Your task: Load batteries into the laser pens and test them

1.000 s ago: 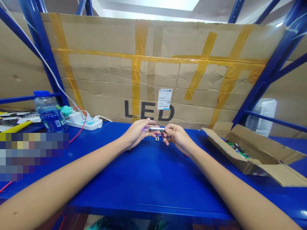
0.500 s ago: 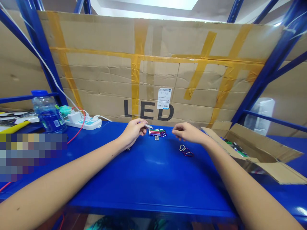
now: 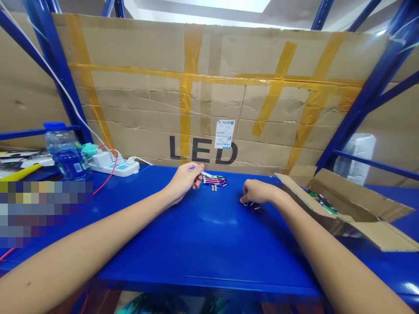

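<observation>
My left hand (image 3: pixel 186 178) is closed around a small silver flashlight (image 3: pixel 205 174) whose tip pokes out to the right of the fingers. Just beyond it lies a little pile of coloured mini flashlights (image 3: pixel 216 179) with a few small button cells (image 3: pixel 214 188) in front. My right hand (image 3: pixel 257 192) is lowered onto the blue shelf (image 3: pixel 203 235), fingers curled down over coloured carabiner clips (image 3: pixel 256 208); whether it grips one is hidden.
An open cardboard box (image 3: pixel 340 205) with more items sits at the right. A water bottle (image 3: pixel 65 152), a white power strip (image 3: pixel 113 165) with a red wire and a blurred patch are at the left. A taped cardboard sheet marked LED (image 3: pixel 203 150) backs the shelf.
My hands were together on the silver flashlight; the right hand let go, moved right and dropped onto the carabiner clips. The left hand kept the flashlight.
</observation>
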{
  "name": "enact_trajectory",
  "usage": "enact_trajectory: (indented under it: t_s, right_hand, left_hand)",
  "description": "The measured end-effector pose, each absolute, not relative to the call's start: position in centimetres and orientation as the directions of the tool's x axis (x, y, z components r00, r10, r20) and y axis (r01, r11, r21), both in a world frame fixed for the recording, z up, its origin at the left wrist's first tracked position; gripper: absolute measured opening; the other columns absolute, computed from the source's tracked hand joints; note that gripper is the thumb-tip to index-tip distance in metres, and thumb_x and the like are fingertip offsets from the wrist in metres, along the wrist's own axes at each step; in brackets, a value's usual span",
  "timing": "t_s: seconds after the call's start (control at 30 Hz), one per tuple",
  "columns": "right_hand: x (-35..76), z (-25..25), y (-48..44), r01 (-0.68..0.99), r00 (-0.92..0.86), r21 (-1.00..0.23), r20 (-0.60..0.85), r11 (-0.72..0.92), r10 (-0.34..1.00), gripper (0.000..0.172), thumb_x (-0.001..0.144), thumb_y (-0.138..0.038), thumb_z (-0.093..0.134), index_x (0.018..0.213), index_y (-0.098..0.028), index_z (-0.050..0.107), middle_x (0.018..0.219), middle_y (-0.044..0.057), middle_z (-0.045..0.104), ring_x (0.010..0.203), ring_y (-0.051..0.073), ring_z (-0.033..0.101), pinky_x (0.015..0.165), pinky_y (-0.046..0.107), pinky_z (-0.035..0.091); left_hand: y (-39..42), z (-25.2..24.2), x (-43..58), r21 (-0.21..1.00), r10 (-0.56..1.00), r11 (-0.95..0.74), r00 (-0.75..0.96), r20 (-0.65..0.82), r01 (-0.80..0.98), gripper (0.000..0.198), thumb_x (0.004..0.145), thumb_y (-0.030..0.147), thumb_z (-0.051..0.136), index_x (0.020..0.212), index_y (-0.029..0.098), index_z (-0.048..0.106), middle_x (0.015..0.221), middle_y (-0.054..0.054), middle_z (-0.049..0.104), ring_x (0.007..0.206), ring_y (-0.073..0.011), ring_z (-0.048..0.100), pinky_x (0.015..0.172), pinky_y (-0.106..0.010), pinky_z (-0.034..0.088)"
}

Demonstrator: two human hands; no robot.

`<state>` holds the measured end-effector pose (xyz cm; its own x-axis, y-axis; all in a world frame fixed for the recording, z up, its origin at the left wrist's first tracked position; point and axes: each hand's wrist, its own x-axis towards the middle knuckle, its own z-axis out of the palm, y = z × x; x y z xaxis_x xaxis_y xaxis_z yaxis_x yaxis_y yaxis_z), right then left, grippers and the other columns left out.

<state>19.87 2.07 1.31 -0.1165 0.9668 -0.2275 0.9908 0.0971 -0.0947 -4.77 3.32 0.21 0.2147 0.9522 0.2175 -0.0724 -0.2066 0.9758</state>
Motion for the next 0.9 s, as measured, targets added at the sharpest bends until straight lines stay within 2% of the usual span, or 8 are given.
enact_trajectory:
  t_s: [0.07,0.13,0.3,0.4,0.5,0.7,0.8,0.9]
  right_hand:
    - [19.2,0.7,2.0,0.976,-0.175,-0.162,-0.200,0.143,0.964,0.006,0.071,-0.022,0.066,0.071,-0.016,0.068,0.077,0.006,0.070,0.068,0.020,0.062,0.057,0.028,0.040]
    - [18.4,0.1,1.7,0.950,-0.253,-0.227,-0.151,0.216,0.956,0.006,0.069,-0.016,0.062,0.071,-0.017,0.067,0.076,0.005,0.070,0.066,0.018,0.061,0.057,0.027,0.040]
    - [16.7,-0.7,1.2,0.795,-0.427,-0.450,0.059,0.406,0.902,0.003,0.070,-0.018,0.057,0.072,-0.018,0.060,0.073,0.004,0.067,0.064,0.016,0.057,0.057,0.027,0.040]
    - [16.5,-0.6,1.1,0.592,-0.472,-0.695,0.112,0.409,0.874,0.003,0.074,-0.017,0.053,0.077,-0.019,0.053,0.075,0.003,0.066,0.066,0.015,0.058,0.061,0.027,0.043]
    - [16.5,-0.4,1.1,0.431,-0.468,-0.836,0.116,0.340,0.876,0.003,0.078,-0.019,0.051,0.080,-0.019,0.048,0.072,0.000,0.061,0.062,0.012,0.055,0.060,0.026,0.042]
    - [15.7,-0.5,1.0,0.188,-0.431,-0.953,0.139,0.239,0.892,0.016,0.083,-0.031,0.053,0.080,-0.022,0.040,0.061,-0.008,0.039,0.052,0.009,0.038,0.052,0.024,0.033]
    - [15.4,-0.8,1.0,0.176,-0.398,-0.951,0.166,0.253,0.902,0.019,0.084,-0.034,0.054,0.079,-0.022,0.039,0.059,-0.008,0.038,0.052,0.009,0.037,0.051,0.024,0.033]
    - [15.3,-1.2,1.2,0.226,-0.346,-0.925,0.218,0.307,0.913,0.021,0.086,-0.036,0.053,0.080,-0.023,0.038,0.056,-0.008,0.038,0.049,0.009,0.037,0.049,0.024,0.033]
  left_hand:
    - [3.3,0.3,-4.7,0.975,0.953,-0.212,0.209,0.220,-0.063,0.018,0.094,0.026,0.054,0.080,0.014,0.055,0.060,0.003,0.053,0.044,-0.0053,0.048,0.039,-0.017,0.036]
    - [3.2,0.3,-4.7,0.974,0.951,-0.218,0.214,0.224,-0.054,0.016,0.094,0.024,0.054,0.081,0.014,0.055,0.061,0.002,0.054,0.045,-0.0052,0.049,0.040,-0.017,0.037]
    - [2.8,0.5,-4.6,0.970,0.942,-0.241,0.239,0.237,-0.013,0.014,0.094,0.020,0.053,0.082,0.013,0.055,0.062,0.001,0.058,0.045,-0.0057,0.051,0.042,-0.017,0.040]
    - [2.6,0.5,-4.6,0.966,0.936,-0.258,0.254,0.244,0.022,0.013,0.093,0.020,0.054,0.082,0.013,0.055,0.062,0.002,0.059,0.046,-0.0056,0.051,0.043,-0.017,0.040]
    - [2.4,0.4,-4.5,0.956,0.924,-0.283,0.286,0.253,0.070,0.015,0.092,0.022,0.055,0.080,0.013,0.055,0.059,0.002,0.058,0.046,-0.0061,0.050,0.044,-0.017,0.040]
    - [2.4,0.1,-4.2,0.936,0.902,-0.324,0.343,0.262,0.136,0.017,0.092,0.019,0.051,0.088,0.011,0.065,0.056,0.003,0.055,0.046,-0.0074,0.051,0.044,-0.018,0.041]
    - [2.4,-0.1,-4.1,0.937,0.898,-0.323,0.356,0.257,0.137,0.017,0.091,0.021,0.052,0.087,0.011,0.065,0.055,0.003,0.056,0.044,-0.0080,0.051,0.044,-0.019,0.041]
    - [2.4,-0.3,-4.1,0.925,0.890,-0.344,0.369,0.266,0.163,0.023,0.091,0.026,0.053,0.075,0.012,0.061,0.051,0.002,0.055,0.041,-0.0081,0.050,0.044,-0.019,0.041]
